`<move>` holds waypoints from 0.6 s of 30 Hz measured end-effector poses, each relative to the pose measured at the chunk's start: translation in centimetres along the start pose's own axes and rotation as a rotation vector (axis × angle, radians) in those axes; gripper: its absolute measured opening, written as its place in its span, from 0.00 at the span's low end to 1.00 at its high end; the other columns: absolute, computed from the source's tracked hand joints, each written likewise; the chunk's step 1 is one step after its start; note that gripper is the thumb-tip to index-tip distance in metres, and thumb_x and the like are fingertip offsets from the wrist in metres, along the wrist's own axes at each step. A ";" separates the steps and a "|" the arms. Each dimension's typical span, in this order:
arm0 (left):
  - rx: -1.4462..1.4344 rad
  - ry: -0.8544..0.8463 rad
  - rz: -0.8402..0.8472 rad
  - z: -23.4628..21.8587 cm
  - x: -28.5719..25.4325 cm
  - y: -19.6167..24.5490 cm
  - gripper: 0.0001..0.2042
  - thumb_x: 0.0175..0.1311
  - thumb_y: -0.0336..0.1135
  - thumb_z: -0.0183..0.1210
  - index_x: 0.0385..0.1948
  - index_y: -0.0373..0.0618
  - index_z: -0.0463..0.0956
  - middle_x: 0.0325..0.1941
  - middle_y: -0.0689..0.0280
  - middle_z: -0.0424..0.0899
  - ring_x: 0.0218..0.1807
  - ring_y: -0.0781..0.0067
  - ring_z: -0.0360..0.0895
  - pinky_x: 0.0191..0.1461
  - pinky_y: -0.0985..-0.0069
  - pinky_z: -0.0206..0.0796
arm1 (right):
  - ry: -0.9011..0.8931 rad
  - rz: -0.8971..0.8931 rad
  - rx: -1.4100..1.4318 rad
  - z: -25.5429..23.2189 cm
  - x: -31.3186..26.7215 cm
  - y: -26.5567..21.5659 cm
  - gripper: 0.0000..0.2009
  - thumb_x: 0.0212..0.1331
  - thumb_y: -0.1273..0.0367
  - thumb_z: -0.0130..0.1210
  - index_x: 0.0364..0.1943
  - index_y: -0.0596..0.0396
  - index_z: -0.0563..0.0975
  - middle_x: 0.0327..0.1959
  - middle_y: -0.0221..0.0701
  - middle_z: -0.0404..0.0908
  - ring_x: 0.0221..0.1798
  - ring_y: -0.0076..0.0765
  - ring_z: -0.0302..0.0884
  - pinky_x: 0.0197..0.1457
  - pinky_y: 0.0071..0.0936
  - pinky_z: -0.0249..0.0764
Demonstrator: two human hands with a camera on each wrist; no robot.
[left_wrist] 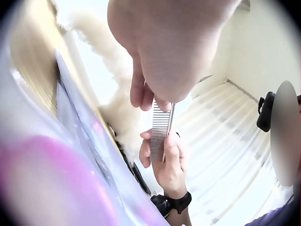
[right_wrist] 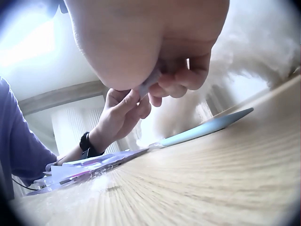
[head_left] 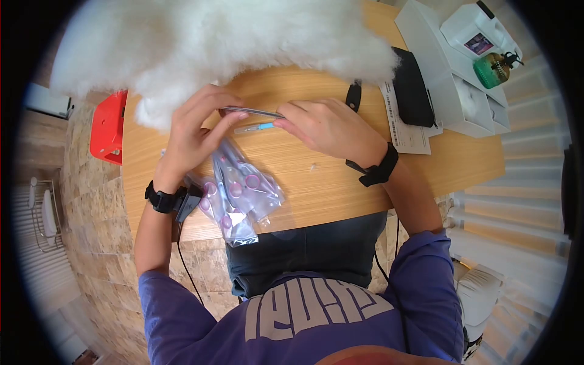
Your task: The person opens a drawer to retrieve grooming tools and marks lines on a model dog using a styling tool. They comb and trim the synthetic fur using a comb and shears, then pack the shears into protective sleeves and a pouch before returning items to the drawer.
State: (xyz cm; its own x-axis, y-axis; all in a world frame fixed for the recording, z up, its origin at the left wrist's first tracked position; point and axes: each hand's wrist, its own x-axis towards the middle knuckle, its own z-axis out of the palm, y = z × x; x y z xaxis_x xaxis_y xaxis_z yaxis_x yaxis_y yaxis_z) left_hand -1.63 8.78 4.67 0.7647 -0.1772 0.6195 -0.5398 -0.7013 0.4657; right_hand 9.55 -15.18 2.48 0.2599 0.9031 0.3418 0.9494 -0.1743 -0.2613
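A metal comb (head_left: pixel 258 112) is held level between both hands above the wooden table (head_left: pixel 316 201); its fine teeth show in the left wrist view, where the comb (left_wrist: pixel 161 127) spans from hand to hand. The left hand (head_left: pixel 198 125) pinches one end between thumb and fingers. At the other end the right hand (head_left: pixel 325 125) grips it with curled fingers. Just below the comb lies a light-blue tool (head_left: pixel 266 126), also seen as a blue handle (right_wrist: pixel 207 128) in the right wrist view. Clear plastic packets (head_left: pixel 261 198) with pink-ringed scissors (head_left: pixel 236 189) lie nearer the body.
Fluffy white material (head_left: pixel 231 36) covers the table's far side. To the right are a black pouch (head_left: pixel 413 88) on a printed sheet (head_left: pixel 413 139), white drawers (head_left: pixel 465 100) and a green pump bottle (head_left: pixel 490 71). A black object (head_left: pixel 353 96) lies beyond the right hand; a red stool (head_left: pixel 109 129) stands left.
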 end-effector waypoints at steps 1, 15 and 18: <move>0.032 0.043 -0.003 -0.2 0.0 0.0 0.06 0.62 0.20 0.65 0.40 0.36 0.82 0.37 0.60 0.83 0.36 0.66 0.81 0.41 0.73 0.73 | -0.001 0.005 0.003 -0.1 0.0 0.1 0.10 0.68 0.63 0.59 0.38 0.55 0.77 0.29 0.35 0.79 0.31 0.48 0.81 0.32 0.39 0.76; 0.299 0.733 -0.042 -3.1 -1.4 -6.2 0.08 0.66 0.24 0.65 0.41 0.36 0.75 0.39 0.60 0.80 0.44 0.69 0.77 0.53 0.74 0.68 | 0.184 0.276 0.081 -1.9 -0.1 6.0 0.13 0.75 0.60 0.53 0.39 0.57 0.72 0.24 0.46 0.78 0.28 0.61 0.74 0.32 0.49 0.69; 0.240 0.770 -0.246 -3.6 -2.2 -7.9 0.12 0.67 0.31 0.66 0.43 0.35 0.73 0.40 0.60 0.78 0.45 0.67 0.74 0.54 0.72 0.66 | 0.142 0.239 0.072 -2.7 -0.2 5.9 0.14 0.75 0.60 0.52 0.37 0.58 0.72 0.25 0.48 0.76 0.29 0.62 0.72 0.32 0.50 0.66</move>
State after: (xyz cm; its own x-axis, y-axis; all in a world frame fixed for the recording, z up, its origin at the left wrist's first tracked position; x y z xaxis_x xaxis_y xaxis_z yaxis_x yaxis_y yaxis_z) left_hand -0.31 17.24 1.90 0.3504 0.4592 0.8163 -0.2334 -0.8013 0.5509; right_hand 15.62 -17.44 3.30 0.5020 0.7749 0.3842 0.8444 -0.3430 -0.4116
